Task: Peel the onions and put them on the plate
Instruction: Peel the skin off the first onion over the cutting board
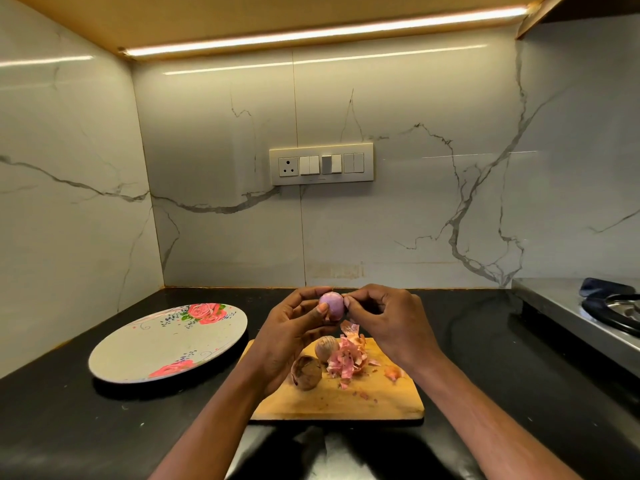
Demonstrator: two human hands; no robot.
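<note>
Left hand [294, 327] gripping mostly bare onion [331, 306] above board [346, 393], steadying it; right hand [384, 320] pinching last skin. Plate [138, 355] waiting left, no onions on it.

One small onion [331, 305] is pink-purple, smooth and almost all peeled, and it is held up in the air above the far end of the wooden board. Two more onions [316, 360] lie on the board with their dry brown skins on, close together beside a heap of pink peels. The round plate [138, 358] has pink roses painted on it and lies flat to the left of the board.
</note>
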